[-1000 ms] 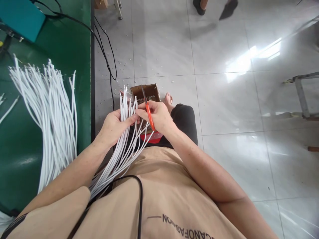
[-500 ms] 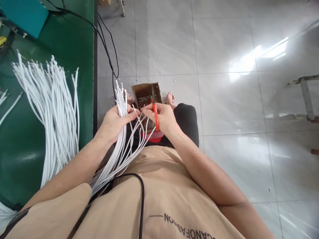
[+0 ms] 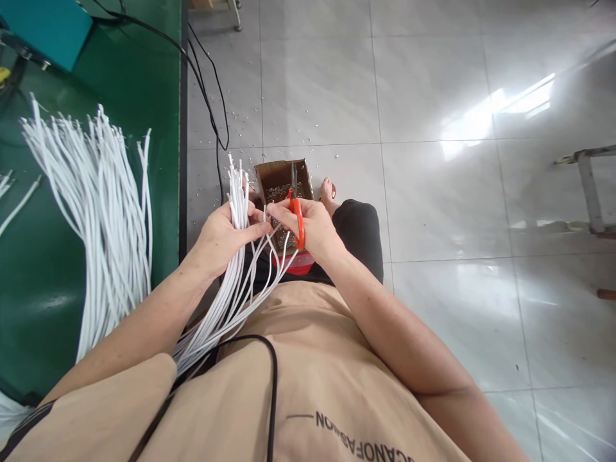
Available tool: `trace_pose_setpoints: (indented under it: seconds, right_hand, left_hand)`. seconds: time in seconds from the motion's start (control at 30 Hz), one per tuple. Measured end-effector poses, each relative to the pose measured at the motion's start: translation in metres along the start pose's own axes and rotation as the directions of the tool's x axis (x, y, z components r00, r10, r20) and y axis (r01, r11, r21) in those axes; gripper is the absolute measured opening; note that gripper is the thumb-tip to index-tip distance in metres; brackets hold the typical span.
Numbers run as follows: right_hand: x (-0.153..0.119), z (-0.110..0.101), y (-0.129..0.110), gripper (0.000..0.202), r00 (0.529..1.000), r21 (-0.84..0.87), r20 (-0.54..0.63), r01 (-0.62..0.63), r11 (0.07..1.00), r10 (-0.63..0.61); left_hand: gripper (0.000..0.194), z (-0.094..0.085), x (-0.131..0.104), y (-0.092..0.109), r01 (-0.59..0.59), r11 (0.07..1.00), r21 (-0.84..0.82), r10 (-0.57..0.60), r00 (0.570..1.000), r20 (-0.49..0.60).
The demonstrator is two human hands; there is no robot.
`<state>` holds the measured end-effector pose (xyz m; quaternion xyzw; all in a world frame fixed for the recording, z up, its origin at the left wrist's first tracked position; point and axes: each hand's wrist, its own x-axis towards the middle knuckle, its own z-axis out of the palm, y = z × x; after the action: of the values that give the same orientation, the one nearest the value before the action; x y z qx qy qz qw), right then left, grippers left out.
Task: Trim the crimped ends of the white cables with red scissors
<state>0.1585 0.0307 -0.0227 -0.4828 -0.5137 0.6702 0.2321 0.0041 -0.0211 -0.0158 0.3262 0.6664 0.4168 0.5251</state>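
My left hand is wrapped round a bundle of white cables whose cut ends stick up above the fingers. Close beside it on the right, my right hand holds orange-handled scissors, with the blades pointing away from me. The right thumb and forefinger are pinched near a cable end by the left fingertips; the exact contact is too small to tell. Several loose cables curve below both hands. Beneath the hands stands an open cardboard box with small clippings inside.
A green table on the left bears a large pile of white cables and a teal box. Black cords hang beside its edge. Clippings dot the tiled floor. A metal frame stands far right.
My right hand has shifted slightly left toward the left fingers, and the scissors have turned a little. The cable tops in my left hand have moved slightly right.
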Motion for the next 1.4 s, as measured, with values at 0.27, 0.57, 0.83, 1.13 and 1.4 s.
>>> trace_pose_setpoints:
  seconds: [0.27, 0.57, 0.83, 1.13, 1.4]
  right_hand:
    - [0.000, -0.010, 0.009, 0.025, 0.985, -0.809, 0.060, 0.144, 0.570, -0.164]
    - [-0.007, -0.005, -0.007, 0.026, 0.988, -0.912, 0.127, 0.151, 0.380, -0.088]
    - [-0.005, -0.003, -0.005, 0.027, 0.986, -0.932, 0.146, 0.163, 0.324, -0.074]
    - [-0.002, -0.012, 0.008, 0.021, 0.990, -0.713, 0.026, 0.113, 0.692, -0.136]
    - [-0.002, -0.003, -0.011, 0.019, 0.999, -0.006, -0.039, 0.021, 1.000, -0.021]
  left_hand:
    - [0.026, -0.001, 0.000, -0.004, -0.100, 0.963, 0.248, 0.137, 0.981, -0.135]
    - [0.019, -0.001, -0.001, -0.003, -0.162, 0.918, 0.361, 0.214, 0.971, -0.108]
    - [0.018, -0.001, -0.003, 0.001, -0.149, 0.902, 0.404, 0.207, 0.973, -0.104]
    - [0.020, 0.000, -0.004, 0.001, -0.143, 0.928, 0.344, 0.181, 0.980, -0.082]
    - [0.023, 0.000, -0.004, 0.004, -0.126, 0.891, 0.436, 0.187, 0.977, -0.099]
